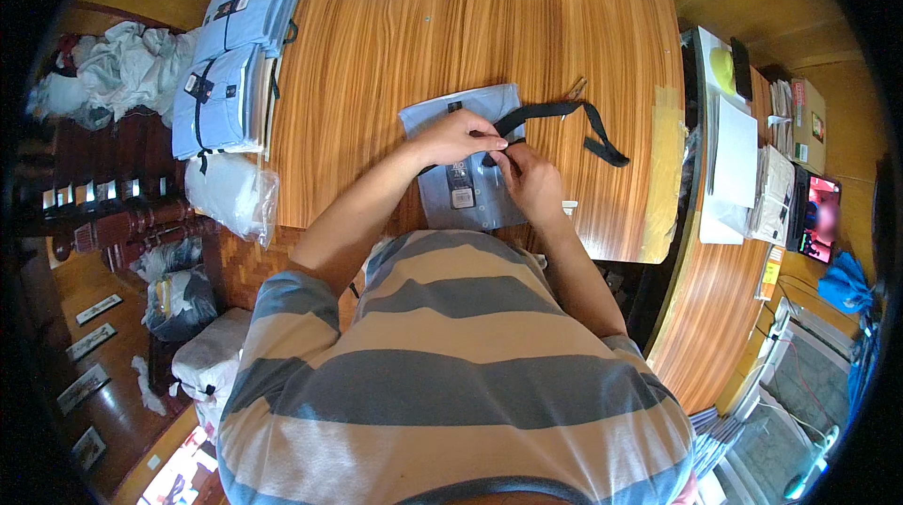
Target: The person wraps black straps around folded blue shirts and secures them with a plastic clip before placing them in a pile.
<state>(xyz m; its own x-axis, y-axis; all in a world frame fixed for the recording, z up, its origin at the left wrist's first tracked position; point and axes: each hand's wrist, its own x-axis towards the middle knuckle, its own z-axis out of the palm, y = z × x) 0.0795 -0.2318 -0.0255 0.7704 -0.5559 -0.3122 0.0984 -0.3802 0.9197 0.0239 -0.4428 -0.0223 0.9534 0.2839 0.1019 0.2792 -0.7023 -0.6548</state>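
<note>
A folded light blue shirt point(463, 195) with a tag lies on the wooden table point(423, 25) close to its near edge. A black strap point(564, 115) runs across the shirt and trails off to the right on the table. My left hand point(456, 138) rests on the shirt and pinches the strap at its fingertips. My right hand point(531, 181) grips the same strap just beside the left hand, over the shirt's middle. Both hands touch each other at the strap.
Stacks of folded blue shirts point(230, 68) tied with black straps sit at the table's left edge. A clear plastic bag point(230, 195) lies below them. A small clip point(576, 88) lies near the strap. Papers point(734, 152) and a lit screen point(820, 213) fill the right side table.
</note>
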